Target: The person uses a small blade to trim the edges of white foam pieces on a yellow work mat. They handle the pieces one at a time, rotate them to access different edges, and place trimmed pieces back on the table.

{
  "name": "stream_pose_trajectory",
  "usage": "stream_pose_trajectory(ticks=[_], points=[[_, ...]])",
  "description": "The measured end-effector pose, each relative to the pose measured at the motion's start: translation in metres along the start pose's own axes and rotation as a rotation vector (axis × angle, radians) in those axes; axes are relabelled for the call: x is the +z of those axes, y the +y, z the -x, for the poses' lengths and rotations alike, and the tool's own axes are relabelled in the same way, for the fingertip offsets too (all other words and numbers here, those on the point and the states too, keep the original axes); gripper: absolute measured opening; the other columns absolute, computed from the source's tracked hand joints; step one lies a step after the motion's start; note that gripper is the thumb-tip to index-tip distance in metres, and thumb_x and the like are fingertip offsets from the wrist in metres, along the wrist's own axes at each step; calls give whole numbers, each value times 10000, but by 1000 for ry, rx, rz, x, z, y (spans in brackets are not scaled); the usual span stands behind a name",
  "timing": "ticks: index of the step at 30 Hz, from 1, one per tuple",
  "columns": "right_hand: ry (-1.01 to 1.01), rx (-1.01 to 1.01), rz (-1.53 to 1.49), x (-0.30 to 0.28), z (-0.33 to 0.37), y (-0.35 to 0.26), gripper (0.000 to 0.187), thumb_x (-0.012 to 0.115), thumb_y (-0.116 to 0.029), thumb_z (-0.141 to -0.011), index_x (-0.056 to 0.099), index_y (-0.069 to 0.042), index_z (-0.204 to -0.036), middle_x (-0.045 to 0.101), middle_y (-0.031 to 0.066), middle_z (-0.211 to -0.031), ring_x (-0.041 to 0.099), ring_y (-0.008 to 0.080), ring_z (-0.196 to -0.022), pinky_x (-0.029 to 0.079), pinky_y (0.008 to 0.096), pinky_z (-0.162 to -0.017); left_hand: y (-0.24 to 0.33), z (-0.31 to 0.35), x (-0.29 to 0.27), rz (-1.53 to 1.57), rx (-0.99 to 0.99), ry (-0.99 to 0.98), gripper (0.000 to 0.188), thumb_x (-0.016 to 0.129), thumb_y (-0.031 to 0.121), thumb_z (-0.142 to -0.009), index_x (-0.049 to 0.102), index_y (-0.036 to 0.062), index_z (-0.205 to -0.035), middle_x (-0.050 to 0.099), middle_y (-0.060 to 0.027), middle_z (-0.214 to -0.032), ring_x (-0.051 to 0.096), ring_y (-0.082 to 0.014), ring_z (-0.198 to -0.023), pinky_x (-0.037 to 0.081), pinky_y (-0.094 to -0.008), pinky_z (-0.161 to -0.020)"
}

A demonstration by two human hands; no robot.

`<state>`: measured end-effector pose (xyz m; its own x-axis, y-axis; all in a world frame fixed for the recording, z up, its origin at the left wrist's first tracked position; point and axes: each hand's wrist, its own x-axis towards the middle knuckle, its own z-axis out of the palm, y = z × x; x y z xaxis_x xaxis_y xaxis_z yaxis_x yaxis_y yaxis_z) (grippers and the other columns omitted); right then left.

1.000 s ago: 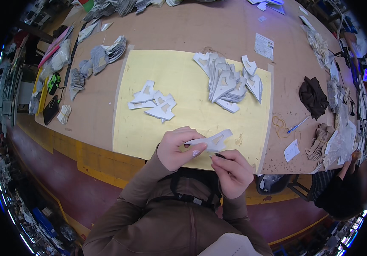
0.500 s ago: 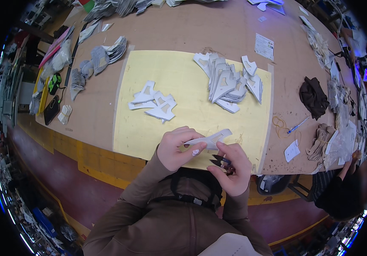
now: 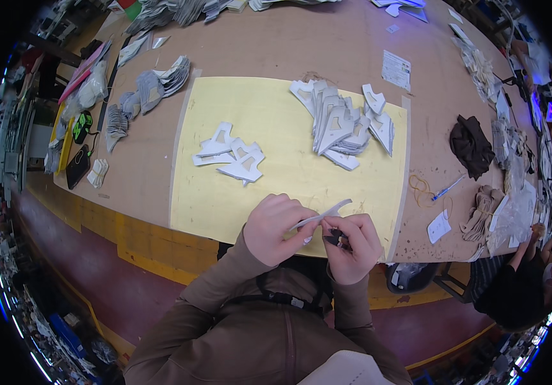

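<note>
Above the front edge of the table, my left hand pinches a light grey cut-out fabric piece, tilted nearly edge-on. My right hand is closed around black thread snips, its fingertips against the same piece beside my left fingers. The snips' blades are mostly hidden between the hands. Beyond them on the yellow sheet lie a few similar white pieces at the left and a larger overlapping pile of pieces at the right.
Left are bundles of grey pieces, a black phone and a white bundle. Right are a dark cloth, a blue-white pen, a paper tag and beige bundles. Another person is at the right edge.
The piece has turned from showing its flat face to nearly edge-on. My hands have come together, and the snips' blades, visible before, are now mostly hidden.
</note>
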<state>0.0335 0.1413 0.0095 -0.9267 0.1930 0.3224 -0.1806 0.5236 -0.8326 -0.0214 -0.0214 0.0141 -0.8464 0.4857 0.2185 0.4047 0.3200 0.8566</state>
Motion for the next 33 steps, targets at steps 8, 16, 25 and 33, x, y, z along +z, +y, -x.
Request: stream_pose_trajectory(ticks=[8,16,25,33], points=[[6,-86,62,4,1,8,307,804,11,-616,674,0,-894,577,66,-755,600,175,-592,454,285,-488,-2,-2,2,-188,208,-36,299,699,31,-691,637,42,-983,573,-54,-780,536,-239,-709,397,-345,-661],[23,-54,-5,7,4,11,297,803,19,-594,656,-6,-851,578,65,-769,596,170,-601,451,280,-487,-4,1,3,-12,65,-52,180,698,56,-761,670,34,-937,606,-72,-765,534,-238,-687,402,-343,-668],[0,6,-24,1,4,4,282,784,28,-603,663,-9,-855,585,70,-779,602,172,-617,472,273,-513,-3,5,0,166,-143,-6,121,678,56,-809,699,15,-920,640,-72,-749,538,-203,-683,421,-320,-623],[-54,104,-69,9,-1,5,251,744,57,-638,651,-7,-861,557,54,-769,553,129,-608,438,249,-517,0,8,2,106,-125,3,123,669,67,-839,698,9,-944,635,-74,-732,553,-187,-670,437,-297,-644]])
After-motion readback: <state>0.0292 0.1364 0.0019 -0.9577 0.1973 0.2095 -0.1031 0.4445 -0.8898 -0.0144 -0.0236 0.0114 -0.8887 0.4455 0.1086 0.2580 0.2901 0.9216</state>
